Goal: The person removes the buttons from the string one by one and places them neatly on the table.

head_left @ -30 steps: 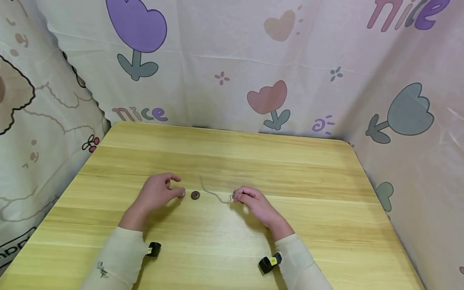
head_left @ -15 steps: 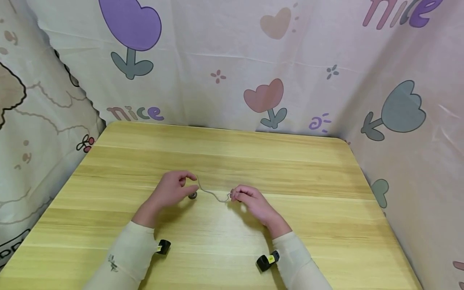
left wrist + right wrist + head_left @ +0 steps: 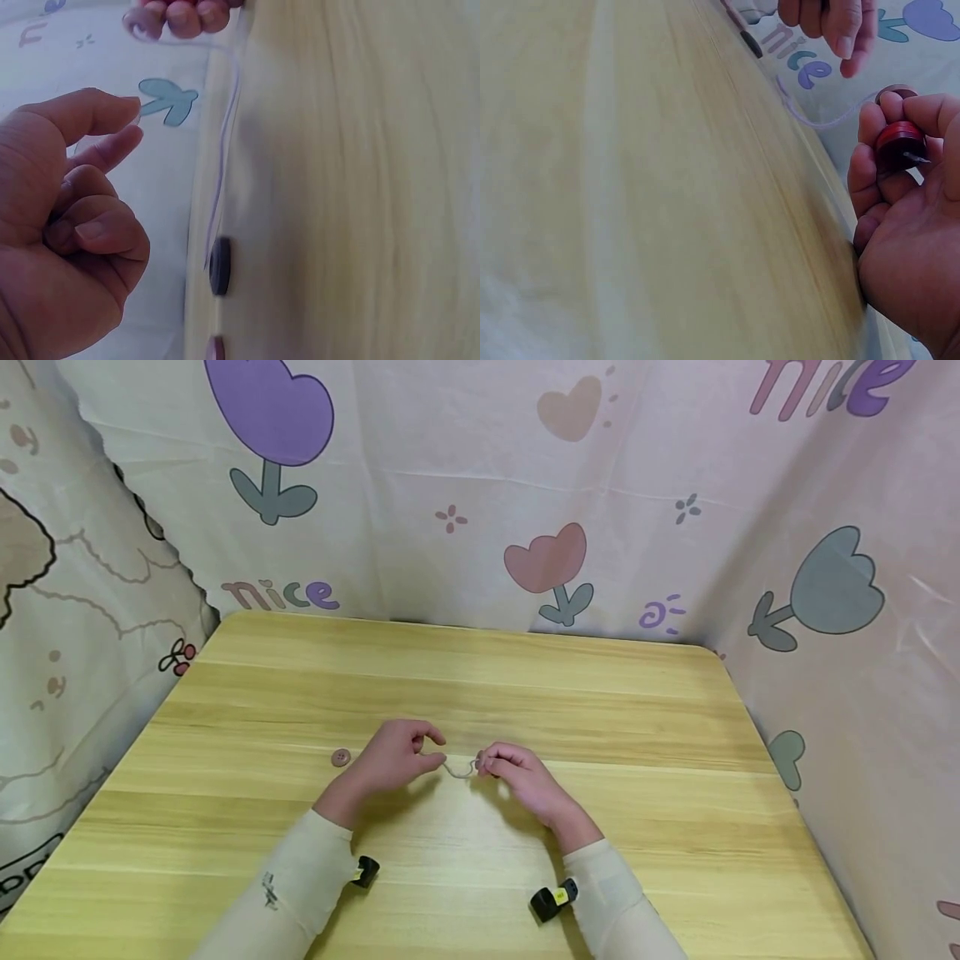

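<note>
A thin pale cord [image 3: 459,774] runs from the right hand toward the left across the table. My right hand [image 3: 517,764] grips the cord's end with a brown button [image 3: 898,91] at the fingertips, and a stack of red and dark button-like discs [image 3: 901,142] lies within its curled fingers. Close to the cord's free part is my left hand [image 3: 397,756], thumb and index finger apart, holding nothing visible. A dark button [image 3: 220,266] lies by the cord's free end in the left wrist view; the left hand hides it from the head view. Left of that hand lies a reddish-brown button [image 3: 341,757].
The wooden table [image 3: 480,685] reaches back to a printed cloth [image 3: 405,485], which also hangs at both sides. Small black cameras are strapped to the left wrist [image 3: 366,871] and right wrist [image 3: 555,900].
My left hand has moved right, over the dark button and along the cord toward the right hand. The reddish-brown button has come into view behind it. The right hand has stayed nearly still.
</note>
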The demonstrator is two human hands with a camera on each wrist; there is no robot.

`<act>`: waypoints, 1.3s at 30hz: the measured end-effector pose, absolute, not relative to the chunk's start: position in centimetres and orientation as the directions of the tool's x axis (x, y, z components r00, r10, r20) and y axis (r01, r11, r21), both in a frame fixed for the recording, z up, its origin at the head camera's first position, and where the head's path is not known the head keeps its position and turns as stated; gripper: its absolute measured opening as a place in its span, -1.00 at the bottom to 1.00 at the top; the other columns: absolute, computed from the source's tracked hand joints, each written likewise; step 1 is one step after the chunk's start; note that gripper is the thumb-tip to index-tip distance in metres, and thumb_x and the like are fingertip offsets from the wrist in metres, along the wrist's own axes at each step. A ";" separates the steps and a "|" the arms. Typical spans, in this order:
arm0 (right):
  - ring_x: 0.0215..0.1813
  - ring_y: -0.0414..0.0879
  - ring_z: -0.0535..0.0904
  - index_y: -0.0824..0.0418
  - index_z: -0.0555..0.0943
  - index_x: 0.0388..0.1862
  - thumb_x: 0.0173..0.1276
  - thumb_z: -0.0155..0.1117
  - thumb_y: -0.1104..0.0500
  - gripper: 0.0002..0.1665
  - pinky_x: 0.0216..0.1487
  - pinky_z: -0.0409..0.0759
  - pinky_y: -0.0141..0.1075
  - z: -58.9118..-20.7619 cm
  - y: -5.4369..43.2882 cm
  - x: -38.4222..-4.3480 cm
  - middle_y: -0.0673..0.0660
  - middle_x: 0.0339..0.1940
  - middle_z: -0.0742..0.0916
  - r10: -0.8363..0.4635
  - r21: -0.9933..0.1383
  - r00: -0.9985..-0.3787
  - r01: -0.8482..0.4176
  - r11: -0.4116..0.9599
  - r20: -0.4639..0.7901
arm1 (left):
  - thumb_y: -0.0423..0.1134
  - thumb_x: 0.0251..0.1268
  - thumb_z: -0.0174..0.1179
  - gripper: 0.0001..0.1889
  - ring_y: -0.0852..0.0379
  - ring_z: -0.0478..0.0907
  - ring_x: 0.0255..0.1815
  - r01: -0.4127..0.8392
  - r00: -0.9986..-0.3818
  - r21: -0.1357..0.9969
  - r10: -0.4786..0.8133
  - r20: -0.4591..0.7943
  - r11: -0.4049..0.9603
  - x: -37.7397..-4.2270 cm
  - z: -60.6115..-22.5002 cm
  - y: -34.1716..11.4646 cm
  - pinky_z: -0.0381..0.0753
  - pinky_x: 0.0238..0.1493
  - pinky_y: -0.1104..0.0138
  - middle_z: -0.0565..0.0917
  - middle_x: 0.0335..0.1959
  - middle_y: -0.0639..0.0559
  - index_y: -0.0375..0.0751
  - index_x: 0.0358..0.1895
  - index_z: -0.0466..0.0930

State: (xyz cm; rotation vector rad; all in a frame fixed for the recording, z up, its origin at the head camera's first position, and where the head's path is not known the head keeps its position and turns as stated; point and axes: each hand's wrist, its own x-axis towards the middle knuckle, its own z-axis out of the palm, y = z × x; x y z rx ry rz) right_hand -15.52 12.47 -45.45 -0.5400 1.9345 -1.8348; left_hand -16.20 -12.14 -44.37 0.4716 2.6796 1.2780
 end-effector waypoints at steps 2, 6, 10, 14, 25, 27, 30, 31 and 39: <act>0.09 0.01 0.51 0.58 0.53 -0.21 0.54 -0.04 0.38 -0.75 0.25 0.35 -0.10 -45.4 12.5 -15.5 0.51 -0.04 0.58 -0.547 -0.998 -0.836 0.005 0.056 -0.034 | -0.25 0.24 0.37 -0.81 0.22 0.11 -0.70 0.228 -0.936 0.773 0.351 0.007 0.592 -16.2 -44.6 -11.7 0.26 -0.50 0.21 0.22 -0.72 0.15 -0.21 -0.12 0.72; 0.10 0.01 0.51 0.59 0.52 -0.19 0.54 -0.04 0.38 -0.74 0.27 0.34 -0.08 -45.4 12.6 -15.5 0.52 -0.03 0.59 -0.551 -0.998 -0.833 0.008 0.060 -0.040 | -0.27 0.25 0.37 -0.86 0.24 0.11 -0.72 0.248 -0.921 0.785 0.389 0.009 0.568 -16.2 -45.2 -10.9 0.26 -0.52 0.23 0.21 -0.74 0.16 -0.16 -0.16 0.72; 0.10 0.04 0.51 0.61 0.51 -0.18 0.54 -0.04 0.37 -0.73 0.26 0.33 -0.07 -45.4 12.6 -15.6 0.52 -0.04 0.58 -0.557 -0.998 -0.830 0.008 0.055 -0.037 | -0.28 0.26 0.36 -0.89 0.25 0.11 -0.72 0.265 -0.912 0.796 0.410 0.023 0.544 -16.0 -45.5 -10.2 0.27 -0.55 0.35 0.21 -0.75 0.17 -0.15 -0.17 0.71; 0.09 0.11 0.50 0.61 0.52 -0.17 0.54 -0.04 0.36 -0.73 0.24 0.34 -0.07 -45.5 12.6 -15.6 0.49 -0.06 0.59 -0.558 -0.998 -0.829 0.009 0.056 -0.039 | -0.27 0.27 0.34 -0.91 0.26 0.11 -0.73 0.272 -0.912 0.793 0.409 0.032 0.545 -15.9 -45.6 -9.6 0.23 -0.57 0.37 0.21 -0.75 0.18 -0.12 -0.18 0.71; 0.07 0.12 0.52 0.61 0.52 -0.17 0.53 -0.03 0.37 -0.74 0.22 0.34 -0.06 -45.5 12.5 -15.5 0.40 -0.08 0.62 -0.549 -0.998 -0.835 0.012 0.056 -0.041 | -0.30 0.27 0.33 -0.99 0.29 0.10 -0.72 0.328 -0.903 0.793 0.417 0.104 0.513 -15.7 -45.5 -8.8 0.17 -0.60 0.40 0.22 -0.73 0.19 -0.09 -0.30 0.70; 0.06 0.12 0.52 0.61 0.52 -0.18 0.52 -0.03 0.37 -0.74 0.22 0.35 -0.05 -45.5 12.5 -15.5 0.38 -0.09 0.63 -0.548 -0.999 -0.836 0.010 0.053 -0.037 | -0.32 0.28 0.31 -0.95 0.29 0.11 -0.71 0.341 -0.899 0.792 0.422 0.117 0.506 -15.7 -45.7 -8.7 0.18 -0.60 0.40 0.24 -0.72 0.20 -0.08 -0.33 0.68; 0.06 0.14 0.51 0.62 0.51 -0.19 0.52 -0.03 0.38 -0.74 0.22 0.34 -0.06 -45.5 12.4 -15.5 0.38 -0.10 0.63 -0.543 -0.999 -0.839 0.005 0.052 -0.033 | -0.37 0.27 0.27 -0.89 0.29 0.11 -0.70 0.345 -0.899 0.794 0.420 0.126 0.500 -15.7 -45.8 -8.6 0.17 -0.60 0.40 0.25 -0.70 0.19 -0.04 -0.36 0.64; 0.06 0.15 0.51 0.62 0.51 -0.19 0.51 -0.03 0.38 -0.75 0.22 0.34 -0.06 -45.5 12.4 -15.5 0.38 -0.10 0.63 -0.542 -0.999 -0.839 0.005 0.052 -0.032 | -0.38 0.26 0.25 -0.87 0.29 0.11 -0.70 0.344 -0.900 0.796 0.417 0.128 0.498 -15.7 -45.8 -8.6 0.16 -0.60 0.39 0.24 -0.70 0.18 -0.02 -0.37 0.62; 0.04 0.13 0.51 0.60 0.52 -0.20 0.53 -0.04 0.39 -0.75 0.21 0.35 -0.07 -45.5 12.3 -15.4 0.43 -0.11 0.61 -0.549 -0.998 -0.835 -0.011 0.060 -0.023 | -0.41 0.11 0.14 -0.83 0.18 0.31 -0.52 0.384 -0.897 0.801 0.390 0.207 0.459 -15.7 -45.8 -8.4 0.33 -0.46 0.32 0.48 -0.45 0.13 0.02 -0.42 0.54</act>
